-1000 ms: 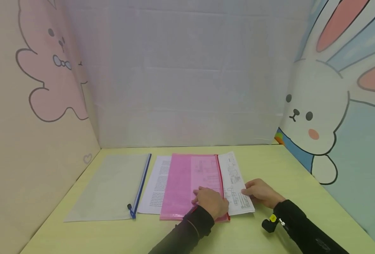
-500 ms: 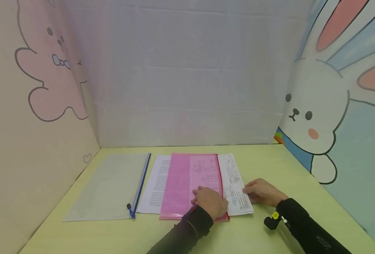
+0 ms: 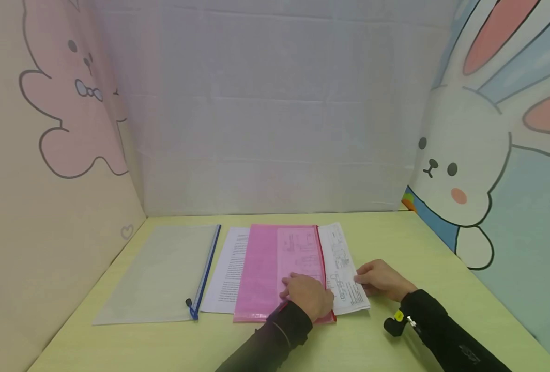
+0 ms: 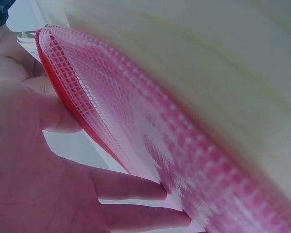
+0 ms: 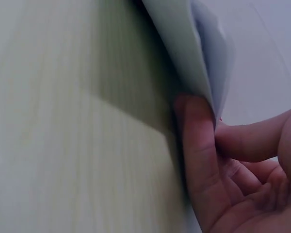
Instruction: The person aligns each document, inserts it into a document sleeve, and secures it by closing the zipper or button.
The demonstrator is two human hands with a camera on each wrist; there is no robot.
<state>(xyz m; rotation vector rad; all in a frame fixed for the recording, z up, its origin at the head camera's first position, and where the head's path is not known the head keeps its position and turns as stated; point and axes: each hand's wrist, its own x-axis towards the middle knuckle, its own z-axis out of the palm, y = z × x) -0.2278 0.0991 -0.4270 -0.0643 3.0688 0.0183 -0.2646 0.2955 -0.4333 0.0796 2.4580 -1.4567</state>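
Observation:
A pink mesh zip document bag [image 3: 261,268] with a red zipper edge [image 3: 322,253] lies flat. My left hand [image 3: 308,295] rests on its near right part; in the left wrist view the thumb touches the red edge and straight fingers [image 4: 136,187] lie against the pink mesh. Printed sheets with line drawings [image 3: 342,268] stick out of the bag's zipper side, and their other part shows through the pink. My right hand [image 3: 382,279] pinches these sheets at their right edge between thumb and fingers; in the right wrist view the stacked sheets [image 5: 184,43] curve up off the table.
A sheet of printed text [image 3: 230,271] lies partly under the bag's left side. Farther left is a clear zip document bag [image 3: 163,274] with a blue zipper edge [image 3: 208,268]. Cartoon-printed walls [image 3: 466,181] and a white back sheet [image 3: 275,113] enclose the pale yellow table [image 3: 163,346].
The drawing sheets have shifted slightly left toward the bag, with the right hand at their edge. My left hand has stayed on the bag.

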